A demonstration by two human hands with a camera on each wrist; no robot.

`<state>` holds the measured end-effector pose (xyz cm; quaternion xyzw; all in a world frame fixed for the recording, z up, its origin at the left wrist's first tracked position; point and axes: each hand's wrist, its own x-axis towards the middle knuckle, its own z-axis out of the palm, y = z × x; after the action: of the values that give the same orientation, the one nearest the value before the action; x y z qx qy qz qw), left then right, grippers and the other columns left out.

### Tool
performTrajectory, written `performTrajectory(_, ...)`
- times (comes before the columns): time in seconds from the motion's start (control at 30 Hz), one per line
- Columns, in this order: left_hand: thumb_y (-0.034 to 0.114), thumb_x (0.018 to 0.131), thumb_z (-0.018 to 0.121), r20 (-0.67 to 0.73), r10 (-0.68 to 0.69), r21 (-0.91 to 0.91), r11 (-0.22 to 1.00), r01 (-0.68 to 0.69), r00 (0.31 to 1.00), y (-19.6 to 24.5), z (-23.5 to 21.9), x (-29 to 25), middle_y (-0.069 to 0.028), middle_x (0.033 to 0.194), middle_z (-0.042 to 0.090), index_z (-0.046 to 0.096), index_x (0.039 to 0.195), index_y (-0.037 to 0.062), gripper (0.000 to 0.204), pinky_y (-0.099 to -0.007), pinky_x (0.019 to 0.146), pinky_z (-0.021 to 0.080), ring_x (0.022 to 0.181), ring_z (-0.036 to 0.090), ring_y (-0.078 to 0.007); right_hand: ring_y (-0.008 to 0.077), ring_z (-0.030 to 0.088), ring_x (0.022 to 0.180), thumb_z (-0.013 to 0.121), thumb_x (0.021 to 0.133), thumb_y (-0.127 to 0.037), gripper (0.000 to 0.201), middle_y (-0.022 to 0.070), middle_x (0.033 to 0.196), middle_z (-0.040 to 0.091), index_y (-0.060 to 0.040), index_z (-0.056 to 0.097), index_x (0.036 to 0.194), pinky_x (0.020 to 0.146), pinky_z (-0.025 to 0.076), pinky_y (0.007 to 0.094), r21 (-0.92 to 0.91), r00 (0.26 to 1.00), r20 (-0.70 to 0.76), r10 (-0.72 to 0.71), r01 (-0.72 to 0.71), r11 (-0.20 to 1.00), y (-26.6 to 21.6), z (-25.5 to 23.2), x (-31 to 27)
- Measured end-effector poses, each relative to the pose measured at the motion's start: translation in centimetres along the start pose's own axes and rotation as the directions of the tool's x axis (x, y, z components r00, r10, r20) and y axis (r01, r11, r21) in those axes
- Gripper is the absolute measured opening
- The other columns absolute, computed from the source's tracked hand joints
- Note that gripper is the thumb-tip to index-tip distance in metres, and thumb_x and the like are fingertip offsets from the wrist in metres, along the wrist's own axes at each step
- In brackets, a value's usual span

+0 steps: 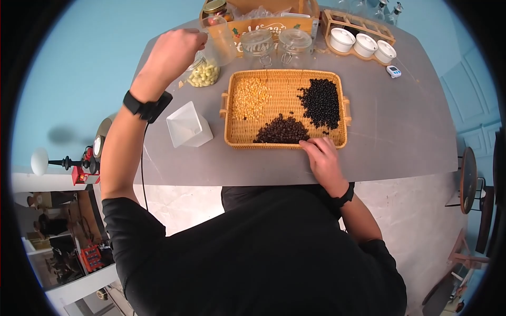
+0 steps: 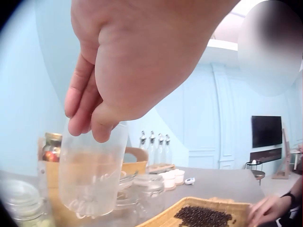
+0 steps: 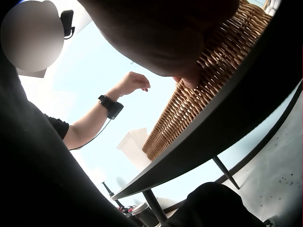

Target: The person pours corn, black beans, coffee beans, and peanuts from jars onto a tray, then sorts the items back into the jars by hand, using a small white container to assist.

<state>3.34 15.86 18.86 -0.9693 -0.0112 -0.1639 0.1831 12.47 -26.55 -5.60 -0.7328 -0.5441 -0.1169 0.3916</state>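
Note:
My left hand is raised over the table's far left and pinches the rim of a clear plastic cup. The cup hangs upright from the fingertips, with a bumpy base and nothing visible inside. My right hand holds the front rim of a wicker tray, fingers over the edge and thumb against the outer wall. Three separate piles lie in the tray: yellow corn kernels at back left, black beans at right, and dark brown beans at the front beside the right hand.
A white square container stands left of the tray. Behind are a jar of pale green pieces, two clasp jars and a wooden box. White lidded pots and a small timer are at back right.

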Motion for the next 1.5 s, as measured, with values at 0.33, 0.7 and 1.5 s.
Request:
performTrajectory(0.33,0.0,0.086,0.075,-0.104,0.151,-0.238,0.956,-0.172,0.983,12.2,-5.4,-3.5,-0.0107,0.098,0.074,0.074,0.103,0.0037,0.017,-0.0454,0.072,0.062,0.088,0.076,-0.0352,0.0308,0.067,0.101,0.077,0.092,0.005,0.03,0.0093,0.11,0.071,-0.003,0.083,0.12,0.089,0.055,0.0429,0.023,1.0,0.003,-0.024,0.024,0.999,0.4,0.0,-0.1)
performTrajectory(0.7,0.009,0.089,0.071,-0.048,0.25,-0.221,0.941,-0.254,0.967,14.9,6.6,2.3,-0.0125,0.085,0.075,0.072,0.089,0.0056,0.004,-0.0438,0.071,0.065,0.085,0.081,-0.0321,0.03,0.065,0.098,0.075,0.089,0.005,0.034,0.0078,0.107,0.069,-0.0042,0.082,0.121,0.085,0.053,0.0425,0.049,0.997,0.072,-0.023,0.02,0.999,0.7,-1.0,0.3)
performTrajectory(1.5,0.028,0.064,0.105,0.372,-0.532,-0.295,0.709,0.641,0.76,5.0,4.9,-14.3,-0.0157,0.151,0.07,0.062,0.158,0.0096,0.104,-0.0517,0.113,0.057,0.137,0.068,-0.038,0.0344,0.072,0.1,0.09,0.093,-0.009,0.038,0.014,0.111,0.074,0.0001,0.076,0.128,0.086,0.058,0.0439,0.156,0.984,0.176,0.026,-0.054,0.986,0.1,-2.2,3.2)
